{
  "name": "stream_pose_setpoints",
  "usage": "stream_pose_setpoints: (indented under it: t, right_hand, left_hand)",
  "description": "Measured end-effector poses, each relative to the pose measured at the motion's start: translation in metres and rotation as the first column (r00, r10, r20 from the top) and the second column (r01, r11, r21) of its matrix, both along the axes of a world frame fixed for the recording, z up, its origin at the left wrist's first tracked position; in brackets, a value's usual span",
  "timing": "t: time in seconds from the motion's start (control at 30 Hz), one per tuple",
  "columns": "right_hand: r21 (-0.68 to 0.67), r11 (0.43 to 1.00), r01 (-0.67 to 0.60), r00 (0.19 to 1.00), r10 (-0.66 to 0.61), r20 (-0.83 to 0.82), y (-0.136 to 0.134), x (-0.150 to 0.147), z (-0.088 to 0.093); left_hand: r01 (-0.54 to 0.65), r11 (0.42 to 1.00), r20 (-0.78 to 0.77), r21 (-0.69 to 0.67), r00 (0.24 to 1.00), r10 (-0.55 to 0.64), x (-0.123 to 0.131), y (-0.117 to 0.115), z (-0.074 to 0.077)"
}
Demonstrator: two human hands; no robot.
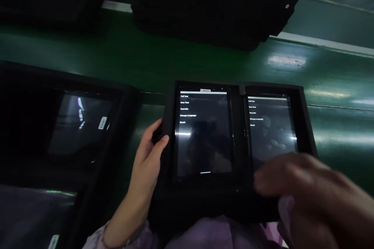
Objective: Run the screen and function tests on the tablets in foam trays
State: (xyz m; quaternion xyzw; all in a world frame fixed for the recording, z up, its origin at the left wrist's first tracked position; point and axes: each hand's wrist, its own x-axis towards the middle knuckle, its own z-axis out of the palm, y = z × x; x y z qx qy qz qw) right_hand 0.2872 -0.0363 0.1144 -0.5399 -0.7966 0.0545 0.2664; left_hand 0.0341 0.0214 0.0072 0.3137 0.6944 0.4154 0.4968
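Two lit tablets lie side by side in a black tray (239, 136). Both the left tablet (204, 144) and the right tablet (271, 132) display a short text menu beginning with "Full Test". My left hand (149, 155) grips the tray's left side, thumb on the rim and the other fingers partly hidden at its outer edge. Over the lower part of the right tablet hovers my right hand (309, 186), blurred and close to the camera. Its fingers look bent, but whether they touch the screen or hold anything is unclear.
To the left stands another black tray (117, 113) with dark-screened tablets, one bearing a white label (102, 123). Large black trays or cases (204, 4) sit at the back. Underneath is a shiny green work surface (181, 60), with a pale strip (324, 42) along the back right.
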Motion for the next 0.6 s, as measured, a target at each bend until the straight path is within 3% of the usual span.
stream_pose_setpoints:
  t: [0.13, 0.27, 0.37, 0.5, 0.6]
  right_hand:
    - [0.036, 0.990, 0.137, 0.984, -0.132, -0.121, 0.033, 0.025, -0.008]
    - [0.147, 0.976, 0.162, 0.986, -0.165, 0.010, 0.057, 0.077, -0.050]
    - [0.187, 0.968, 0.168, 0.981, -0.183, 0.068, 0.064, 0.107, -0.083]
    - [0.190, 0.964, 0.187, 0.976, -0.204, 0.074, 0.062, 0.117, -0.111]
    - [0.159, 0.968, 0.192, 0.974, -0.207, 0.087, 0.061, 0.112, -0.120]
  left_hand:
    - [-0.003, 1.000, 0.030, -0.028, 1.000, 0.004, 0.000, 0.010, -0.002]
    - [0.041, 0.999, 0.013, 0.009, 0.999, -0.041, 0.007, 0.039, -0.004]
    - [0.124, 0.992, -0.088, 0.013, 0.989, -0.123, 0.010, 0.067, -0.009]
    - [0.183, 0.983, -0.294, 0.019, 0.941, -0.169, 0.007, 0.089, -0.019]
    - [0.187, 0.982, -0.282, 0.041, 0.945, -0.168, 0.004, 0.088, -0.024]
